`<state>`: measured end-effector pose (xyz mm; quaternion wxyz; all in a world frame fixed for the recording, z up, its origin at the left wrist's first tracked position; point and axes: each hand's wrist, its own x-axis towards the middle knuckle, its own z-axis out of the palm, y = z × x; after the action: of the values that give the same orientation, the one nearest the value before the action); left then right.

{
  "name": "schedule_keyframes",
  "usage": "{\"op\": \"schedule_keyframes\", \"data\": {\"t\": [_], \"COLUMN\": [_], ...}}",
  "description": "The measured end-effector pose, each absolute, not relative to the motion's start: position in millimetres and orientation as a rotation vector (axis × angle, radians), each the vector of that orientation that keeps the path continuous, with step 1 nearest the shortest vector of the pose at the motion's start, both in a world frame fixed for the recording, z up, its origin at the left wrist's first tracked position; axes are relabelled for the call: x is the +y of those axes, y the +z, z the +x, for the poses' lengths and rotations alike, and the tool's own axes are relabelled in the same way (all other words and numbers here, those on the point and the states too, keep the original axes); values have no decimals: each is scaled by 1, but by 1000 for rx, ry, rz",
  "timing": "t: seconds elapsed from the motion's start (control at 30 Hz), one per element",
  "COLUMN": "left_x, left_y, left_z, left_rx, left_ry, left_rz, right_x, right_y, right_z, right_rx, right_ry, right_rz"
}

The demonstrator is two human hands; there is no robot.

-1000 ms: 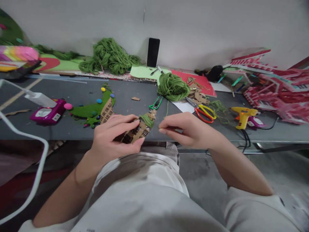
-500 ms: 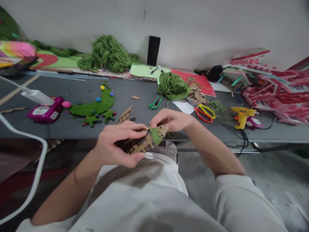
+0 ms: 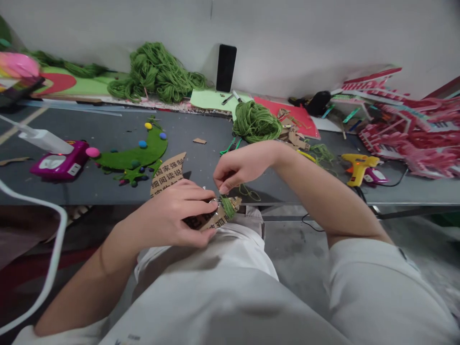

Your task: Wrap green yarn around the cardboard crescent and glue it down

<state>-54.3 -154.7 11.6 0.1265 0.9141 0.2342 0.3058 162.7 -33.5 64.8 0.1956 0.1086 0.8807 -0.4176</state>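
Note:
My left hand (image 3: 168,211) is closed around a curved, pointed piece of brown cardboard (image 3: 167,172) printed with black characters, held at the table's front edge. Green yarn (image 3: 227,208) is wound around the cardboard near its right end, where some glossy, glue-like patches show. Just above the wrap, my right hand (image 3: 239,167) pinches the yarn, thumb and forefinger together at the cardboard's upper edge. A thin loose strand (image 3: 251,193) curls on the table below the right wrist. The left fingers and palm cover the cardboard's middle.
A ball of green yarn (image 3: 256,120) lies beyond my right hand, with green-handled scissors (image 3: 230,145) beside it. A yellow glue gun (image 3: 357,167) stands to the right. On the left are a green decorated crescent (image 3: 132,158) and a purple power socket (image 3: 59,160). A phone (image 3: 226,68) leans against the wall.
My right hand has risen from beside the wrap to its upper edge, fingers now pinched downward. The cardboard has turned, showing more of its printed left end.

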Motion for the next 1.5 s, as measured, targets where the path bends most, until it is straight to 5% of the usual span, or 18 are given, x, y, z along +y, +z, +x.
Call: {"op": "schedule_keyframes", "data": {"t": [0.53, 0.93, 1.5], "left_x": [-146, -142, -147], "left_y": [17, 24, 9], "left_z": [-42, -38, -39], "left_rx": [926, 1223, 1257], "left_ry": [570, 817, 1234], "left_rz": [2742, 2627, 2598], "right_x": [-60, -101, -124], "right_y": [81, 98, 76], "right_z": [162, 178, 211], "right_rx": [2671, 2817, 3035], "right_ry": [-641, -148, -412], "right_rz": [614, 1047, 1181]}}
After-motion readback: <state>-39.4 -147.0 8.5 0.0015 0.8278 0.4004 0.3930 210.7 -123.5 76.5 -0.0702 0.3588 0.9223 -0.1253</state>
